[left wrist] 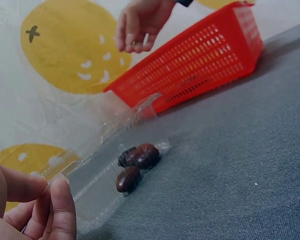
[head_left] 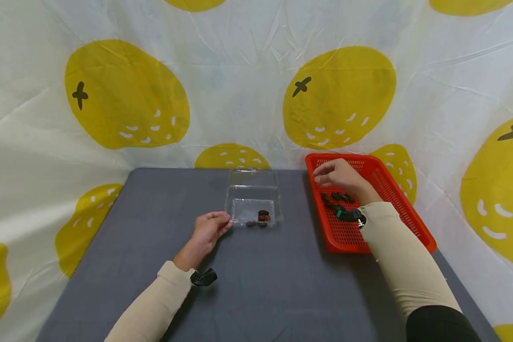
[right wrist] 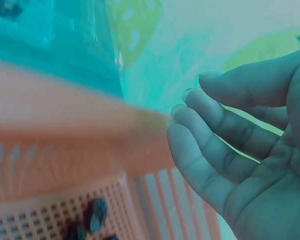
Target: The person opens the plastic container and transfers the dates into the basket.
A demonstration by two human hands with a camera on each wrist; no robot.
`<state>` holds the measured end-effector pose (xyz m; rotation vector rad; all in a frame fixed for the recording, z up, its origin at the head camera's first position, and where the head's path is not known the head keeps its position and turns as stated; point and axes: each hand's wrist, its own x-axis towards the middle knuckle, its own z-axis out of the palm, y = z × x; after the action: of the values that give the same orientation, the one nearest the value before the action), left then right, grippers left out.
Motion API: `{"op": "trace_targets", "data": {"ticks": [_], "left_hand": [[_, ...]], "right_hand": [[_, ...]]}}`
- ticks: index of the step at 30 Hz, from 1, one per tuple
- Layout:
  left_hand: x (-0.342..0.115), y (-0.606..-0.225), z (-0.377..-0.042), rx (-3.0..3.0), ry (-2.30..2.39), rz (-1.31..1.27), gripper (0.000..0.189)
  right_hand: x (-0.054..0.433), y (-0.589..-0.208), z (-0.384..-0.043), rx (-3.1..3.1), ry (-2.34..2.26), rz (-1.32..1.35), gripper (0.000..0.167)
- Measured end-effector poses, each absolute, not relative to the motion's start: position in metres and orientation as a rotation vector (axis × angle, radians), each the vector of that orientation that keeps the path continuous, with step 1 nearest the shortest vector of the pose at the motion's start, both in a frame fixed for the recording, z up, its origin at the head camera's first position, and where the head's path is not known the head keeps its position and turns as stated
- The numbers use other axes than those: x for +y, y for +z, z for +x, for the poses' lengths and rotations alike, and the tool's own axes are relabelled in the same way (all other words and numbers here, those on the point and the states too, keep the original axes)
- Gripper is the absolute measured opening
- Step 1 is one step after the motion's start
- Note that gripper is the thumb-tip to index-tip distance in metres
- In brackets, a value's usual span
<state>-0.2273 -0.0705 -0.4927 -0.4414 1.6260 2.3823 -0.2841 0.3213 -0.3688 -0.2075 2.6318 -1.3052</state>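
A clear plastic clamshell box [head_left: 250,209] stands on the table with its lid raised at the back. My left hand [head_left: 209,232] pinches the box's left rim between thumb and fingers, as the left wrist view shows. Inside, toward the right, lie several glossy dark brown oval pieces [left wrist: 128,179], some with ridged ends; their exact kind is unclear. Above the far left side of a red plastic basket [head_left: 410,213] is my right hand [head_left: 344,178], its fingers loosely bent and nothing visible between them. More dark pieces [head_left: 343,196] lie on the basket's slotted floor.
A grey table [head_left: 282,294] carries both containers, the basket to the right of the box. Behind it hangs a white sheet [head_left: 235,85] with yellow fruit prints, close to the table's back edge. The basket's raised wall [left wrist: 190,60] stands between the right hand and the box.
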Motion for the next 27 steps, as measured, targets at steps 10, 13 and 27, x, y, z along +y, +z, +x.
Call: {"op": "trace_targets", "data": {"ticks": [10, 13, 27], "left_hand": [[-0.069, -0.494, -0.230, 1.649, 2.357, -0.467, 0.030], [-0.069, -0.495, -0.229, 1.652, 2.347, -0.468, 0.029], [-0.063, -0.488, -0.228, 1.652, 2.340, -0.477, 0.032]], "right_hand": [[0.274, -0.378, -0.291, 2.572, -1.306, -0.302, 0.029], [0.259, -0.385, -0.292, 2.550, -1.299, -0.318, 0.029], [0.187, -0.418, -0.292, 2.356, -1.297, -0.474, 0.028]]}}
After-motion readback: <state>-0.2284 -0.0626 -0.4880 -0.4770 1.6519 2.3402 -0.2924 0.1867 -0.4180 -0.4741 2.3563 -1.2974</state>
